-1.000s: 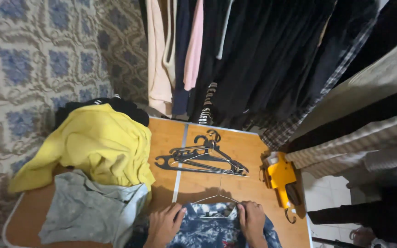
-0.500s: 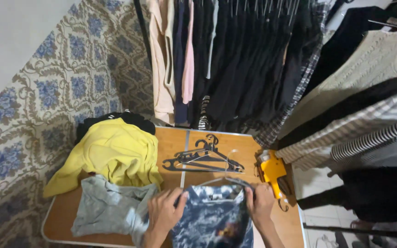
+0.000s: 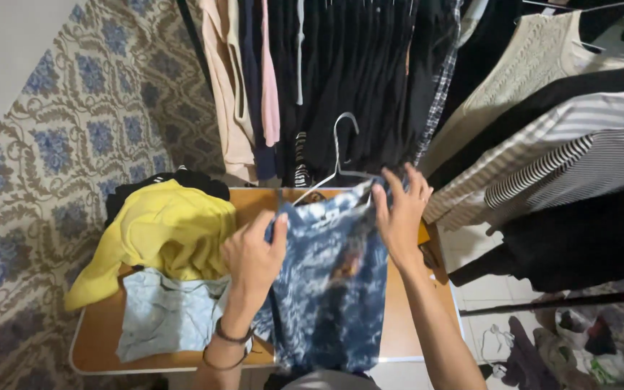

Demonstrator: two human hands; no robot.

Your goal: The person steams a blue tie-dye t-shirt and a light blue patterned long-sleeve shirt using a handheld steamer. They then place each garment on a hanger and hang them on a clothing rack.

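The person holds up a blue tie-dye shirt [image 3: 330, 282] on a pale wire hanger [image 3: 337, 155], over the far edge of a small wooden table [image 3: 102, 332]. The left hand [image 3: 254, 256] grips the shirt's left shoulder, fingers curled around the cloth and thumb up beside the collar; dark bands sit on its wrist. The right hand [image 3: 401, 213] pinches the right shoulder, with its fingers spread upward and the cloth caught between thumb and palm. The hanger's hook stands upright above the collar, in front of the hanging clothes [image 3: 355, 79]. The shirt hangs down from both hands, its lower part draping over the table's near edge and hiding much of the tabletop.

On the table's left side lies a crumpled yellow garment [image 3: 160, 235], with a dark one [image 3: 182, 180] just behind it and a light blue one [image 3: 164, 314] just in front, touching the yellow. The blue shirt's left edge overlaps the light blue one.

Behind the table a row of mostly black clothes hangs close together, with a cream piece [image 3: 222, 87] and a pink one [image 3: 269, 79] at its left end. To the right hang a lacy beige top [image 3: 521, 72] and striped tops [image 3: 579, 152]. A patterned blue and beige wall [image 3: 74, 144] fills the left side
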